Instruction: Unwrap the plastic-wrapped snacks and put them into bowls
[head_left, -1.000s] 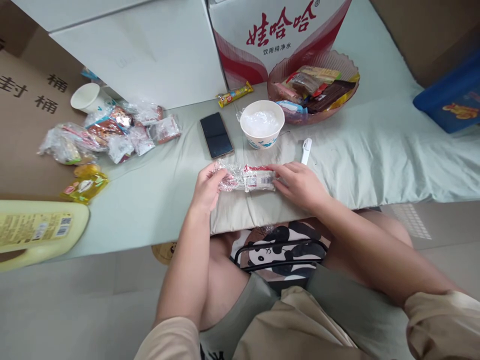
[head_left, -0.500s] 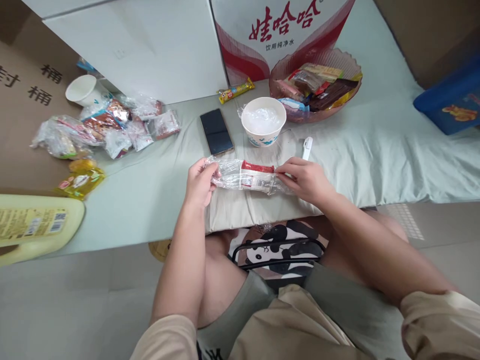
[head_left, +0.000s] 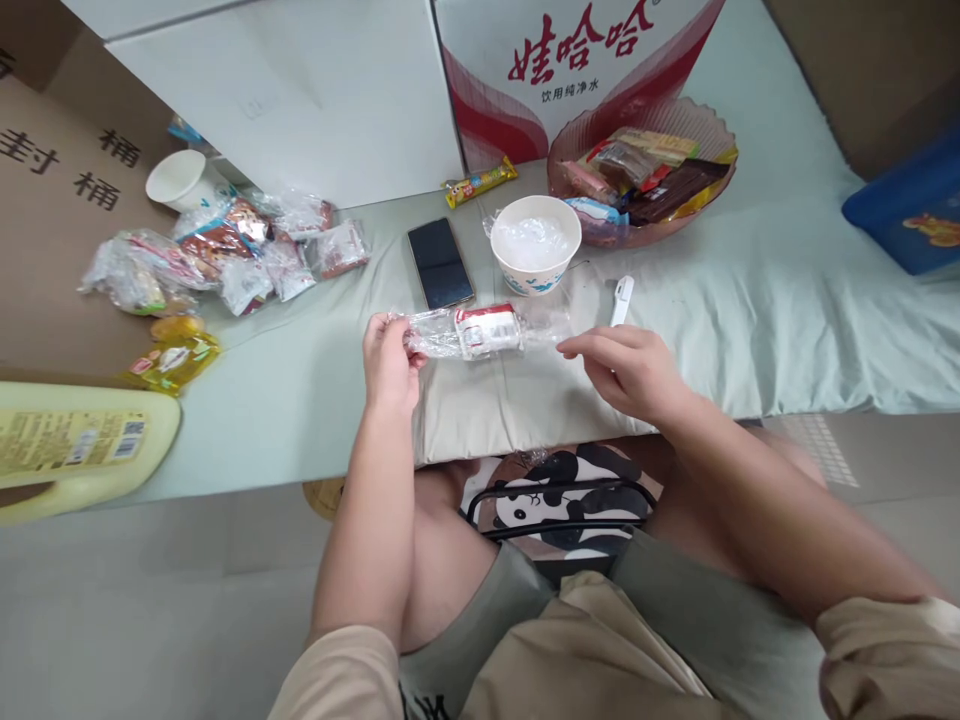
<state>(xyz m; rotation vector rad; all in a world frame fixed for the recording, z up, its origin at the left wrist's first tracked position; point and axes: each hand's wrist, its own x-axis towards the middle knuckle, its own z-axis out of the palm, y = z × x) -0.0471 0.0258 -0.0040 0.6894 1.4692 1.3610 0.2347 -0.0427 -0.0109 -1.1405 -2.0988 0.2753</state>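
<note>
My left hand (head_left: 388,362) pinches the left end of a clear plastic snack wrapper (head_left: 480,332) with a red and white label, holding it just above the pale green cloth (head_left: 300,400). My right hand (head_left: 626,368) hovers at the wrapper's right end with its fingers loosely curled and a small gap between fingertips and plastic. A white paper bowl (head_left: 535,243) with crumpled clear plastic inside stands just behind the wrapper. A black phone (head_left: 440,263) lies to the bowl's left.
A pink glass bowl (head_left: 705,215) of wrapped snacks sits at the back right. A small white tool (head_left: 621,300) lies beside it. Several snack packets (head_left: 217,260) and a paper cup (head_left: 178,180) lie at the left. A yellow bottle (head_left: 75,450) lies at the near left. Cardboard boxes stand behind.
The wrapper has been lifted and carried up and left by my left hand. My right hand has let go of its right end and drawn slightly back.
</note>
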